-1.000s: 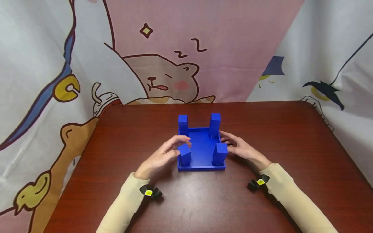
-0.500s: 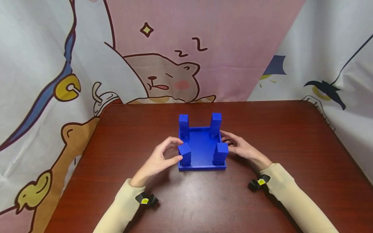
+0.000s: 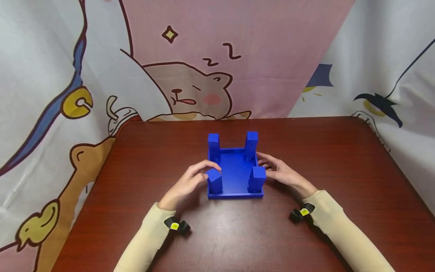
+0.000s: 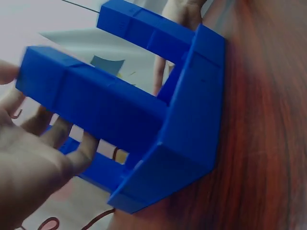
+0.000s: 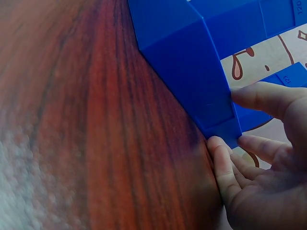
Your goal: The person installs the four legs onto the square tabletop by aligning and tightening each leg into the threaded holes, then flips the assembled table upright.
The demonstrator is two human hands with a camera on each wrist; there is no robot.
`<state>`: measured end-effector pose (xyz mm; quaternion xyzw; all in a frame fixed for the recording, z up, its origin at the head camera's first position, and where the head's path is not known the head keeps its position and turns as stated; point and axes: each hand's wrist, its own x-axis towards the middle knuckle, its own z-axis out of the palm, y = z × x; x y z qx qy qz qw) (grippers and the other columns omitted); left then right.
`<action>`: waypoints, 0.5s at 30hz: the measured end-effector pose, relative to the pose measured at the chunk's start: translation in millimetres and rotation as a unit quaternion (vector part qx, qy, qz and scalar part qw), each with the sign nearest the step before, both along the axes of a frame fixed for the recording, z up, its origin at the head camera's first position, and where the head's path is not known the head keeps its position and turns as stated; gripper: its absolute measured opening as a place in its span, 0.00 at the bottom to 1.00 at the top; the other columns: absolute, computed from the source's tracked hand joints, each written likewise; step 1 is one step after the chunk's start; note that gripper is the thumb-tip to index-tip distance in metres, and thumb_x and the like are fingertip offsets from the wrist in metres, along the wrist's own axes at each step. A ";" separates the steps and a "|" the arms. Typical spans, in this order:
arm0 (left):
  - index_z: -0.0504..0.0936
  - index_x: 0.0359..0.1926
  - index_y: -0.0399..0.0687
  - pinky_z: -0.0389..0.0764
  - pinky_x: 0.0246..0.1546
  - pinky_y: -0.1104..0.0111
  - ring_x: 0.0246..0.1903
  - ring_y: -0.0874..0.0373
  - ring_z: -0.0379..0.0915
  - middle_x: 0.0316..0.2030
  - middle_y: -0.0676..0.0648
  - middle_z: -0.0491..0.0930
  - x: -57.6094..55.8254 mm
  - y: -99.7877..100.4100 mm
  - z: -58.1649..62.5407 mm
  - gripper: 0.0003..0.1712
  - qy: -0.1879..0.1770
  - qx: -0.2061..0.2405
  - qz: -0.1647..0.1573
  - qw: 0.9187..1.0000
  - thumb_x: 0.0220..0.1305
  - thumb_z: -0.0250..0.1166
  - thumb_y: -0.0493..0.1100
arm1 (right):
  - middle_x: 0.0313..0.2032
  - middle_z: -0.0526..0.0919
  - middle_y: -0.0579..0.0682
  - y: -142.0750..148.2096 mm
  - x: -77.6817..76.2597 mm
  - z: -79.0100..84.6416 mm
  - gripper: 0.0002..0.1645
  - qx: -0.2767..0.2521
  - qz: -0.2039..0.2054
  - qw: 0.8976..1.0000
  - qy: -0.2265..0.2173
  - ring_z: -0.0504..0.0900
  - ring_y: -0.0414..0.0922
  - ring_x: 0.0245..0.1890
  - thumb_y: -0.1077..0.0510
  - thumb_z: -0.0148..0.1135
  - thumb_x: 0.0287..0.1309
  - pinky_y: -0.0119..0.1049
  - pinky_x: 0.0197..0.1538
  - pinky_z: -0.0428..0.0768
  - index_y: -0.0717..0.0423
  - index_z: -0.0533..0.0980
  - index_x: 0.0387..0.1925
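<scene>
A square blue tray (image 3: 234,179) with a low rim sits on the table, a blue post standing at each corner. My left hand (image 3: 184,187) holds the near-left post (image 3: 215,184) near its top, thumb on the left side and index finger reaching behind. That post's top face is turned at an angle to the tray. In the left wrist view, the fingers (image 4: 86,148) curl behind the post (image 4: 91,96). My right hand (image 3: 287,175) grips the tray's right side. The right wrist view shows its thumb on the rim and fingers at the corner of the tray wall (image 5: 192,81).
The other posts are the near-right post (image 3: 257,179), the far-left post (image 3: 213,145) and the far-right post (image 3: 251,145). Brown wood forms the table (image 3: 221,238). A printed curtain (image 3: 265,56) hangs behind its far edge.
My left hand draws back a little with its fingers spread, then moves in again so thumb and index finger close about the near-left post. The right hand and tray stay put.
</scene>
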<state>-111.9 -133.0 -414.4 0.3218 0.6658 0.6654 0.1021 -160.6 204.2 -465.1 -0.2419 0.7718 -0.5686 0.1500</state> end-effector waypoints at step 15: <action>0.73 0.59 0.32 0.67 0.60 0.57 0.56 0.42 0.71 0.51 0.34 0.77 -1.5 -3.9 0.7 0.22 0.041 -0.009 0.001 0.999 0.65 0.47 0.29 | 0.53 0.73 0.70 0.4 -0.2 0.2 0.39 0.000 0.000 1.000 0.000 0.74 0.53 0.50 0.71 0.60 0.59 0.29 0.51 0.74 0.70 0.56 0.70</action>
